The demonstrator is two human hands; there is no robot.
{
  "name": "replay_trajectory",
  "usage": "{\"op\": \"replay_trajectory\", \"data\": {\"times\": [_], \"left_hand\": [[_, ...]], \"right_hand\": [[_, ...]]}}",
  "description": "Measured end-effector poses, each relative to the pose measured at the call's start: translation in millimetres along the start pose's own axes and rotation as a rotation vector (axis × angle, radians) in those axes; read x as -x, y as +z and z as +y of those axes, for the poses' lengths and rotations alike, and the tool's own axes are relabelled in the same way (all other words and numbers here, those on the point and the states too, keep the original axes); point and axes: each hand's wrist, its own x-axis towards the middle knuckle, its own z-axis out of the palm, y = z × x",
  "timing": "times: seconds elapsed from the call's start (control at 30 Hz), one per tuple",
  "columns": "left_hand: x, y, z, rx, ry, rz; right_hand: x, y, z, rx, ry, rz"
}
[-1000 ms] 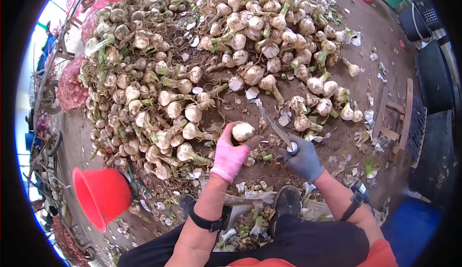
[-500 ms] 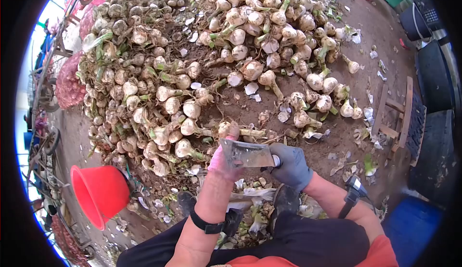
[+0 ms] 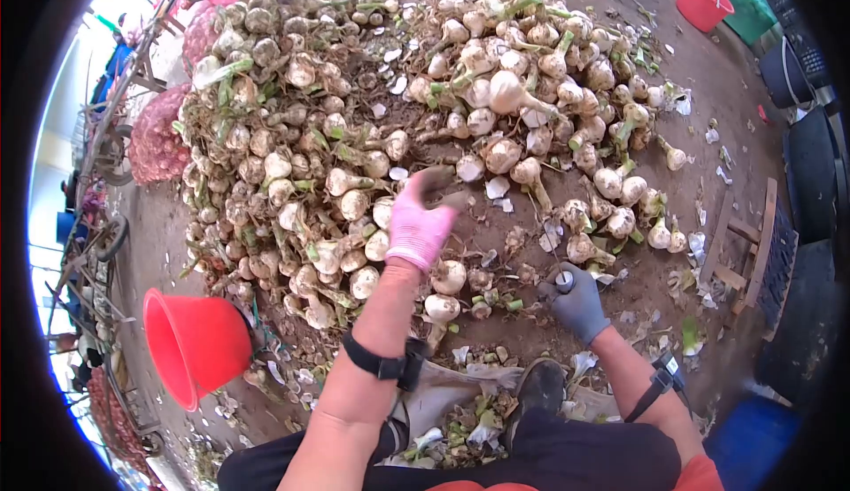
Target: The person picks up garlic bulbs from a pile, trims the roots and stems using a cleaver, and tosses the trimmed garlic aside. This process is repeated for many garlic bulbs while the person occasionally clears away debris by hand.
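Note:
My left hand (image 3: pixel 425 218), in a pink glove with dark fingertips, reaches out over the garlic with its fingers apart and nothing in them. Close by its fingertips lies a garlic bulb (image 3: pixel 469 169) with a white cut face. My right hand (image 3: pixel 580 307), in a grey glove, is closed round the handle of a cleaver (image 3: pixel 565 278), whose blade points away from me and shows nearly edge-on. A clean, pale garlic bulb with its stem (image 3: pixel 508 92) shows over the right-hand heap. Two more bulbs (image 3: pixel 441 308) sit on the ground below my left hand.
A large heap of garlic (image 3: pixel 257 146) spreads to the left, a smaller one to the right. A red bucket (image 3: pixel 208 345) stands at left, another (image 3: pixel 704 4) at far right. A low wooden seat (image 3: pixel 748 252) is at right. Peelings and cut stems litter the ground by my shoes.
My left hand has let go of the garlic bulb and moved forward, its fingers now spread. My right hand has moved right with the cleaver, whose broad side no longer faces me.

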Motion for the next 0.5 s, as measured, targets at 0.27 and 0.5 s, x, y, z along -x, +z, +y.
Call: {"op": "replay_trajectory", "data": {"times": [0.27,0.5], "left_hand": [[-19.5,-40.0,-101.2,-0.957,0.026,0.079],[52.1,-6.6,-33.7,-0.480,0.288,-0.066]], "right_hand": [[-3.0,14.1,-2.7,-0.040,-0.144,-0.024],[5.7,3.5,-66.3,0.168,-0.298,-0.104]]}}
